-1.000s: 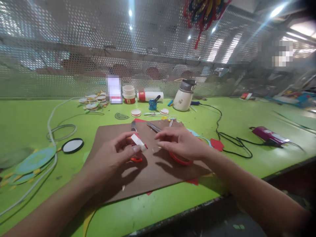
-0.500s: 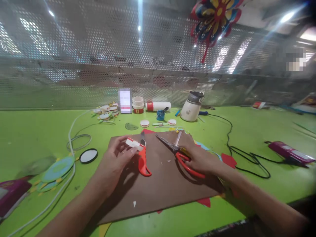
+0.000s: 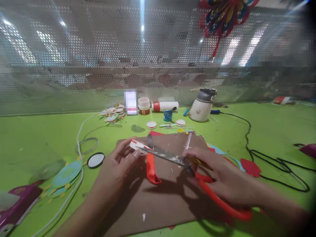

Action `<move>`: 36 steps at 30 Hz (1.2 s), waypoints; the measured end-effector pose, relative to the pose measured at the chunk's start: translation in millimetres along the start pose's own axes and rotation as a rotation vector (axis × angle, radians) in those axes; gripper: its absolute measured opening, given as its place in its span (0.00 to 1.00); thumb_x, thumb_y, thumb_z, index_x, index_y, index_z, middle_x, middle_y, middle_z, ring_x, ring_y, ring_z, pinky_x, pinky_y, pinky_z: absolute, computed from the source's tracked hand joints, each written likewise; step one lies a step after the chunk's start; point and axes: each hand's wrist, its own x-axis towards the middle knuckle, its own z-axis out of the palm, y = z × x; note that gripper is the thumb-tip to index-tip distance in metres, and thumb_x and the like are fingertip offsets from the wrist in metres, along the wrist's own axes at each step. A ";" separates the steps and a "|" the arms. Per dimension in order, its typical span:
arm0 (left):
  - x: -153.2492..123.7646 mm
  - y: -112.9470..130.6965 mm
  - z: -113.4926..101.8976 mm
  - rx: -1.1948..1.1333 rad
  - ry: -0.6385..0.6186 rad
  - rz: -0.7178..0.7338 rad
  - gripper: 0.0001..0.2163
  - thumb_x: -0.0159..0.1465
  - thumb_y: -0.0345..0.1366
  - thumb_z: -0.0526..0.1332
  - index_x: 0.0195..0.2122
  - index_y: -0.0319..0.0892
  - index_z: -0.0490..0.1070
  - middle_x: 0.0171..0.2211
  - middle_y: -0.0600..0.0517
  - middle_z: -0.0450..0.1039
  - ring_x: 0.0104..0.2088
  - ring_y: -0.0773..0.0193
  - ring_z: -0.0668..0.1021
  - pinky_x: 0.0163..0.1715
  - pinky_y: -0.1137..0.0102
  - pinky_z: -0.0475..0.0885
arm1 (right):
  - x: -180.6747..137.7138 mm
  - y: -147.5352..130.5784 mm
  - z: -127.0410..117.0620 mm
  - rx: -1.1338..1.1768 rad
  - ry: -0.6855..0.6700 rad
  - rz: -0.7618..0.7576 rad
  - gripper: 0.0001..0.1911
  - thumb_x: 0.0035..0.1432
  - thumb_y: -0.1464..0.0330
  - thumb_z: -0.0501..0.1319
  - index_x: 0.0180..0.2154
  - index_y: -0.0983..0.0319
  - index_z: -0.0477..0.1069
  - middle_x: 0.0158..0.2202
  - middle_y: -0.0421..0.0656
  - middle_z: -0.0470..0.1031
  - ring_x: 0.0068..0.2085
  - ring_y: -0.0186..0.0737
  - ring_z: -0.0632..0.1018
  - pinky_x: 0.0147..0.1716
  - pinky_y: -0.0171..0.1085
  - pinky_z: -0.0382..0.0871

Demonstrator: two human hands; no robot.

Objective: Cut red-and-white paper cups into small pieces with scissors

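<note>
My left hand pinches a small white paper piece with red markings between thumb and fingers, above the brown board. In my right hand is a pair of red-handled scissors. Their blades point left and their tips reach the white paper. A slim yellow thing, its kind unclear, also lies within the right hand's grasp. Between the hands, a red-handled knife rests on the board, partly covered by the blades. Small white scraps lie on the board.
Behind the board stand a white spray-type bottle, paper cups, a blue pot and a phone. A white cable and purple device are on the left; a black cord and red scraps on the right.
My right hand has brought the scissors up and left, so the blades now meet the paper in my left hand. The camera view has shifted slightly left.
</note>
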 end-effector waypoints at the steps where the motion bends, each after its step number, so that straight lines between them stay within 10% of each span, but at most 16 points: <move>1: 0.0 -0.3 0.3 0.010 0.007 -0.003 0.24 0.60 0.40 0.74 0.57 0.49 0.75 0.51 0.47 0.82 0.47 0.56 0.85 0.46 0.65 0.78 | -0.9 -1.1 3.8 -0.042 0.016 -0.012 0.17 0.64 0.64 0.61 0.55 0.57 0.70 0.48 0.46 0.79 0.46 0.47 0.81 0.45 0.45 0.76; 22: -8.6 -1.8 14.8 0.211 0.090 0.030 0.21 0.62 0.38 0.72 0.57 0.48 0.75 0.51 0.45 0.82 0.53 0.49 0.82 0.52 0.59 0.79 | -13.8 25.7 22.2 -0.421 0.134 -0.195 0.23 0.59 0.71 0.58 0.55 0.54 0.74 0.47 0.51 0.80 0.38 0.54 0.83 0.33 0.50 0.79; 36: -6.2 2.0 7.3 0.092 -0.001 -0.091 0.18 0.58 0.39 0.75 0.50 0.53 0.77 0.44 0.51 0.84 0.43 0.54 0.85 0.47 0.59 0.79 | -12.1 26.9 17.5 -0.040 0.162 -0.126 0.22 0.62 0.69 0.63 0.57 0.51 0.73 0.46 0.43 0.82 0.46 0.49 0.82 0.43 0.46 0.78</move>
